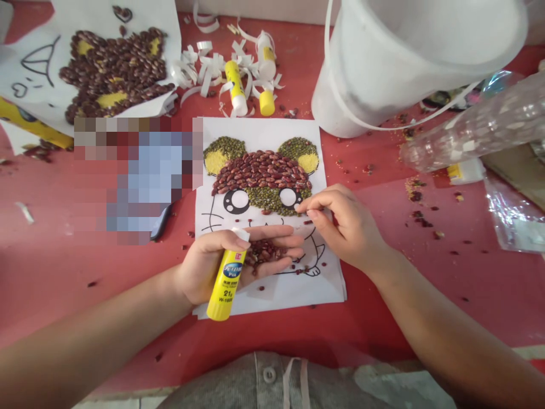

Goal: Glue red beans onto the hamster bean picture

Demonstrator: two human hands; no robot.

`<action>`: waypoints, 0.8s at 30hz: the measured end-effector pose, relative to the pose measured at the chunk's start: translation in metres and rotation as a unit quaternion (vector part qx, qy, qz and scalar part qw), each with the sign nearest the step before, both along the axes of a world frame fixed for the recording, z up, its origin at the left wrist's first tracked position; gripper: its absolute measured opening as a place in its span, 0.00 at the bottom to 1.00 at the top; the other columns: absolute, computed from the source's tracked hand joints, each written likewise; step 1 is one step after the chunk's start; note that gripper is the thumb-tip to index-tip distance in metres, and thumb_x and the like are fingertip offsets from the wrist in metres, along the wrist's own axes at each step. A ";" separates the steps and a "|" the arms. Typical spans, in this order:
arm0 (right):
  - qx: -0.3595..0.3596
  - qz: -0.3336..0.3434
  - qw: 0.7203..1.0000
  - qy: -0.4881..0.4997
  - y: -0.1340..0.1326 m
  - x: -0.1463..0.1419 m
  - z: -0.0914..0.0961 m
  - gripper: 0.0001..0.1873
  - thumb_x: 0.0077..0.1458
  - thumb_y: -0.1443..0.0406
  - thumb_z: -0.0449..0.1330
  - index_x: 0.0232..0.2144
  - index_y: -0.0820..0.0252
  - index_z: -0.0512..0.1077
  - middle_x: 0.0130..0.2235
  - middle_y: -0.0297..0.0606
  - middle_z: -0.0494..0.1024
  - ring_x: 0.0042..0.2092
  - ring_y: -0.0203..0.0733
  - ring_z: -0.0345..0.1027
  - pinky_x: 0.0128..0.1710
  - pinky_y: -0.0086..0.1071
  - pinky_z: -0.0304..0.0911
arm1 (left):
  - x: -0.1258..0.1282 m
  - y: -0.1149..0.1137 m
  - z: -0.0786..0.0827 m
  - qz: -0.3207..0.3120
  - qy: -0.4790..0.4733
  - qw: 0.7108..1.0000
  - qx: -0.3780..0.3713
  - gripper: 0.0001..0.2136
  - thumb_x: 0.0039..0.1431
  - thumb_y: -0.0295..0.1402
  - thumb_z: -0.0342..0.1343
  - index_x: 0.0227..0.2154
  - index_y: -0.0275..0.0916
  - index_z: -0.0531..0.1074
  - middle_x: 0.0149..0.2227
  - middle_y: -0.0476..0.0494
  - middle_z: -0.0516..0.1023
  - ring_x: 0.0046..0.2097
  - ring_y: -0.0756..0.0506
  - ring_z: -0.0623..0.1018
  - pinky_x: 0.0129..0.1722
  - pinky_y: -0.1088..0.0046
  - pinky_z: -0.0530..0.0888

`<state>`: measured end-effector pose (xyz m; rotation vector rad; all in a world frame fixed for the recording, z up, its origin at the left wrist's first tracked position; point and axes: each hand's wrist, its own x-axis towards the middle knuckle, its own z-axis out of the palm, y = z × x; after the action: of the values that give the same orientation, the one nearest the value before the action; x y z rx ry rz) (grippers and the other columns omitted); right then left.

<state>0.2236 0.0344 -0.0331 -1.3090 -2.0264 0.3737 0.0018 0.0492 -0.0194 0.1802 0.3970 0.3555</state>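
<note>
A white sheet with a drawn mouse lies on the red table. Its ears are filled with green and yellow grains, its head with red beans. My left hand lies palm up over the sheet, cupping a small heap of red beans, with a yellow glue stick held under the thumb. My right hand pinches its fingertips together at the mouse's right eye, on something too small to make out.
A white plastic bucket stands at the back right beside a clear plastic bottle. More glue sticks and paper curls lie behind the sheet. Another bean picture sits at the back left. Loose beans dot the table.
</note>
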 end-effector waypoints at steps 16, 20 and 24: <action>0.052 0.013 0.998 -0.024 -0.002 0.001 -0.001 0.05 0.57 0.71 0.53 0.32 0.56 0.65 0.31 0.34 0.78 0.35 0.40 0.67 0.37 0.35 0.64 | 0.001 -0.003 0.000 0.020 -0.012 1.000 0.021 0.25 0.45 0.29 0.49 0.48 0.26 0.72 0.48 0.32 0.77 0.55 0.40 0.71 0.59 0.63 0.58; 0.066 0.016 0.997 -0.034 -0.004 0.000 0.001 0.05 0.57 0.71 0.53 0.32 0.56 0.65 0.32 0.34 0.78 0.35 0.39 0.66 0.38 0.36 0.63 | 0.001 -0.004 0.001 0.025 0.000 0.999 0.024 0.24 0.44 0.28 0.50 0.47 0.26 0.73 0.48 0.32 0.77 0.55 0.40 0.71 0.59 0.64 0.59; 0.068 0.017 0.997 -0.041 -0.005 -0.001 0.003 0.05 0.57 0.71 0.53 0.33 0.56 0.65 0.31 0.34 0.78 0.34 0.39 0.66 0.37 0.35 0.62 | 0.000 -0.005 0.000 0.029 -0.009 0.999 0.032 0.25 0.44 0.28 0.50 0.48 0.26 0.73 0.48 0.32 0.77 0.54 0.40 0.72 0.59 0.64 0.59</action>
<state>0.2225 0.0292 -0.0306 -1.2249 -2.1060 0.1960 0.0022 0.0442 -0.0192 0.2282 0.3742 0.4268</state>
